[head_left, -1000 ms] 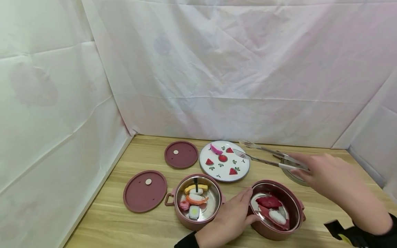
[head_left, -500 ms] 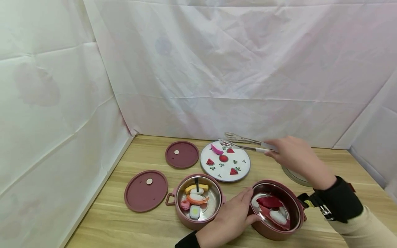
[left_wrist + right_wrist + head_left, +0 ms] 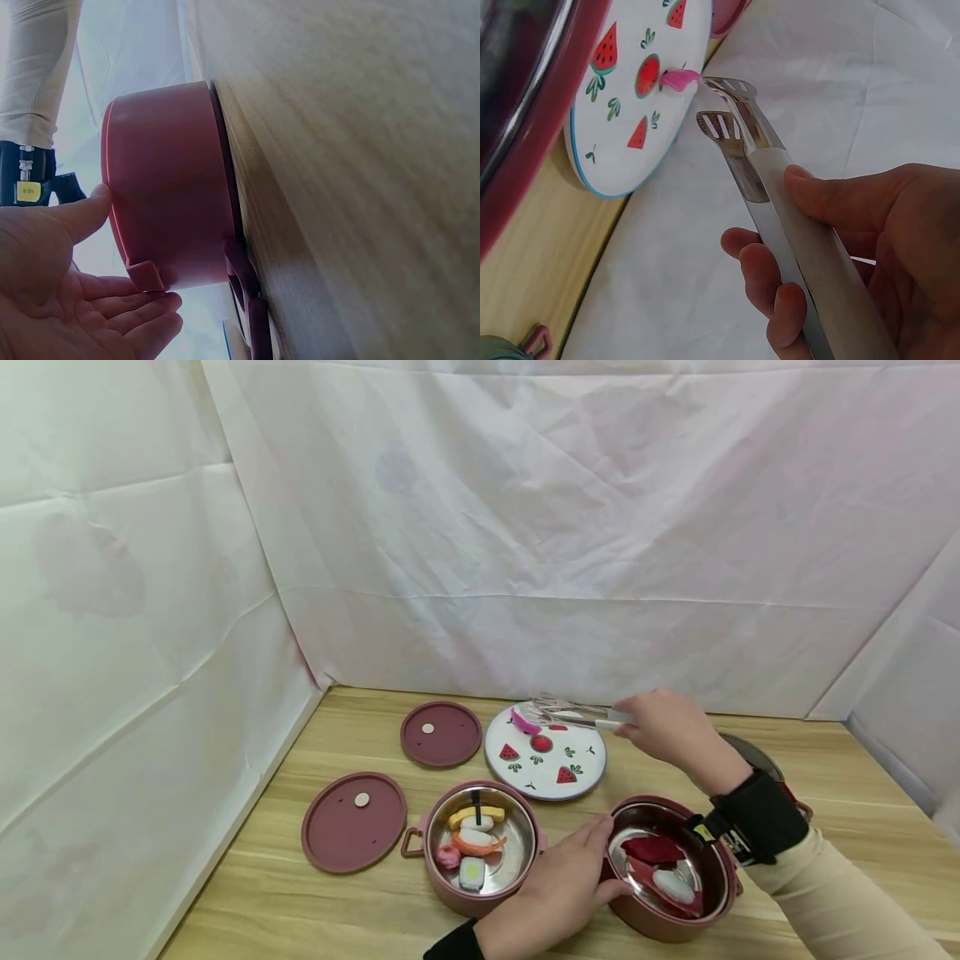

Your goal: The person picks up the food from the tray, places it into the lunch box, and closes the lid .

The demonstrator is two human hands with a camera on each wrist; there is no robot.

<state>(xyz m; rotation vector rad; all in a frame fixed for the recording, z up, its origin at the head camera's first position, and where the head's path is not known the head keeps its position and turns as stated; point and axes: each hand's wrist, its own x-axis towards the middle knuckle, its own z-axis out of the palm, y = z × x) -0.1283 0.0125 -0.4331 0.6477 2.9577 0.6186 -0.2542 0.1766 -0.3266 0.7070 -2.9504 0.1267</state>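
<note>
My right hand (image 3: 663,731) grips metal tongs with pale handles (image 3: 802,240). Their slotted tips are apart, over the far side of a white plate (image 3: 517,781) printed with watermelons. On that plate lies a small pink toy food piece (image 3: 526,722), overlapped by the tips in the head view. My left hand (image 3: 558,881) rests against the right-hand dark pink pot (image 3: 172,187), thumb at the rim and straight fingers by its side lug. Inside this pot are a dark red piece (image 3: 651,849) and a white piece (image 3: 672,886) on a red one.
A second pink pot (image 3: 536,802), left of my left hand, holds several toy sushi pieces (image 3: 474,840). Two maroon lids (image 3: 440,747) (image 3: 341,835) lie to the left. Behind my right forearm is a dark round lidded thing (image 3: 750,756). White cloth (image 3: 585,527) hangs behind the table.
My right hand has carried the tongs left and then lowered their tips toward the pink piece on the plate. My left hand and the pots have stayed put.
</note>
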